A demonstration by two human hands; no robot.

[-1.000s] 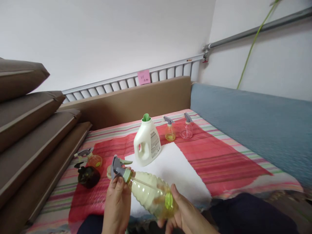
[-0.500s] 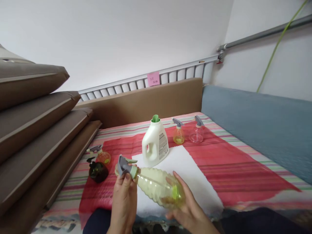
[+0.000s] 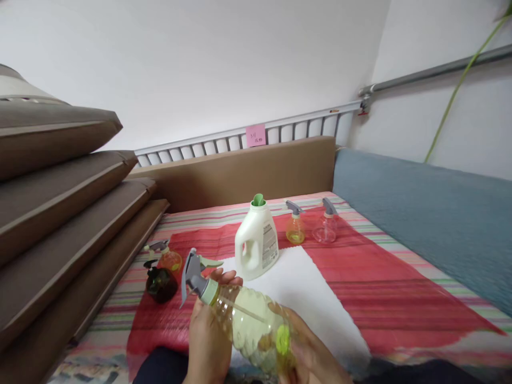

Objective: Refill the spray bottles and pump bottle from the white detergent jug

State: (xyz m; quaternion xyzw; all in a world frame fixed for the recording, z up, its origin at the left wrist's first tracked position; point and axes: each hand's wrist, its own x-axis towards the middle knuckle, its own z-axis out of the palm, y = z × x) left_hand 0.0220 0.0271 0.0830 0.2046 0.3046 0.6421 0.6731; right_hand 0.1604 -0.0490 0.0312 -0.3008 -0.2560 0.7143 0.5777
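Note:
A clear yellowish spray bottle (image 3: 244, 314) with ribbed sides, a grey trigger head and a pale green collar lies tilted across both hands, its head to the upper left. My left hand (image 3: 210, 330) is closed around its neck end, with fingertips showing behind the bottle. The base end rests in the grip of my right hand (image 3: 308, 346), whose fingers partly show through the plastic. Just beyond stands a white detergent jug (image 3: 247, 240) with a green spout, on a white sheet (image 3: 316, 298).
A yellow spray bottle (image 3: 295, 230) and a pink spray bottle (image 3: 326, 229) stand at the back right. To the left are a dark pump bottle (image 3: 161, 285) and an orange spray bottle (image 3: 171, 260). Stacked cushions (image 3: 68, 229) rise at the far left; a blue padded side (image 3: 420, 213) bounds the right.
The spray bottle has turned in my hands and come slightly lower and nearer. My left hand's fingers have moved behind its neck, and the trigger head now points more upward.

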